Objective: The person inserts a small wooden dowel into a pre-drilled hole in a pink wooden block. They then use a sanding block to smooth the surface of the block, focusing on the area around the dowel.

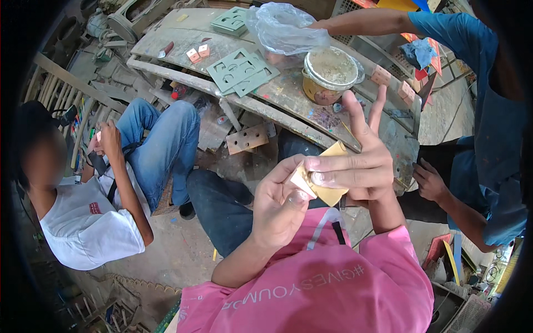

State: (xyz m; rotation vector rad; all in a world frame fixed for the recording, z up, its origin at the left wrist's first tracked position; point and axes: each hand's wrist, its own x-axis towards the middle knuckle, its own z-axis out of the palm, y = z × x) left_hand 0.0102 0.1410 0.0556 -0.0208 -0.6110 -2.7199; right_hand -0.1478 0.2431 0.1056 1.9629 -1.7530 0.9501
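My left hand (pixel 280 208) pinches a small pale wooden block (pixel 303 183) between thumb and fingers, in front of my chest. Against the block my right hand (pixel 366 169) presses a folded yellow sheet (pixel 332 196), which looks like sandpaper. Two fingers of the right hand lie across the sheet, and its other fingers point up and away. Most of the block is hidden behind the fingers and the sheet.
A worn bench (pixel 189 33) bears green boards with cut-outs (pixel 236 69), a bucket (pixel 327 83), small wooden blocks (pixel 198 53) and a plastic bag (pixel 286 28) at a co-worker's hand. Another person (pixel 94 216) sits left, holding a small piece.
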